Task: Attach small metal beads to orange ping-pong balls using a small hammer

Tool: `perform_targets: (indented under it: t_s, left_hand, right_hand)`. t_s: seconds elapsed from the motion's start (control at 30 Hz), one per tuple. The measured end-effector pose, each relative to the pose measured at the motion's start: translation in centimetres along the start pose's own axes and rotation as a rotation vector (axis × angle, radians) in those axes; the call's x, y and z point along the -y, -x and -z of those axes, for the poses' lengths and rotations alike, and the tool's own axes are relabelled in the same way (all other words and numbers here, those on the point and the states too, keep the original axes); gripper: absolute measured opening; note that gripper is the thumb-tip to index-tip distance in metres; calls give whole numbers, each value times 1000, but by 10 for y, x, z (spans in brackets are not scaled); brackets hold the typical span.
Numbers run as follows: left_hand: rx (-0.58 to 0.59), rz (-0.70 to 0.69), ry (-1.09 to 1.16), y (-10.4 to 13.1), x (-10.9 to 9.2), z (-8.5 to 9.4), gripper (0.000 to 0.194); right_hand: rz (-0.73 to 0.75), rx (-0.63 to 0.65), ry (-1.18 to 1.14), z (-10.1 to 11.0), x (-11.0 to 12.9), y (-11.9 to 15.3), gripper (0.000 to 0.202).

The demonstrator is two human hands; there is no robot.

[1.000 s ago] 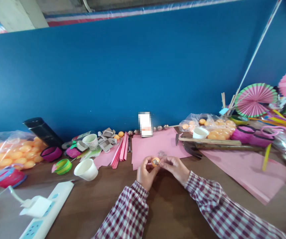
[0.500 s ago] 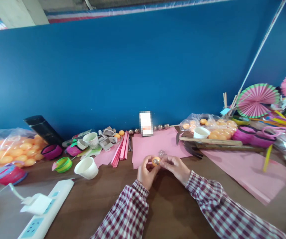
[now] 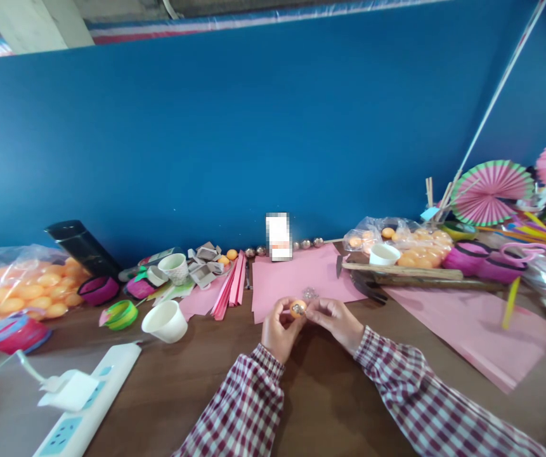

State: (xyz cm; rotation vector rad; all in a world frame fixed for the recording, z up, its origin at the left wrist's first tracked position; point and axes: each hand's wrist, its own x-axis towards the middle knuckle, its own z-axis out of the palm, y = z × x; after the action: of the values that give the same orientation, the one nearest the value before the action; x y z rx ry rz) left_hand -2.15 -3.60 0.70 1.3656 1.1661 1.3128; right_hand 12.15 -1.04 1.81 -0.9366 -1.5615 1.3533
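My left hand (image 3: 279, 331) is closed round an orange ping-pong ball (image 3: 296, 306), holding it between thumb and fingers. Several small silvery pieces sit on the side of the ball that faces me. My right hand (image 3: 337, 322) is in a pinch at the ball's right edge, its fingertips touching or almost touching it. Whatever lies between those fingertips is too small to make out. Just beyond my hands, a little heap of shiny silvery bits (image 3: 309, 292) rests on pink paper (image 3: 320, 270).
Left are a white cup (image 3: 165, 322), a power strip (image 3: 111, 384) and a bag of orange balls (image 3: 39, 289). A hammer (image 3: 406, 271) lies at right before another bag of balls (image 3: 422, 247). Silvery balls (image 3: 305, 244) line the blue partition (image 3: 253, 127).
Almost nothing differs. Both hands stay at the same spot around the ball, with at most a very slight shift of the fingers.
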Motion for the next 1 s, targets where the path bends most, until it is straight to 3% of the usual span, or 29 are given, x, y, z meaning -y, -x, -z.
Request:
perform_targets:
  t_s: [1.0]
  left_hand:
    - [-4,7,4,0,-1,0,36]
  right_hand:
    - [-1,26,-18,1,1,1,27]
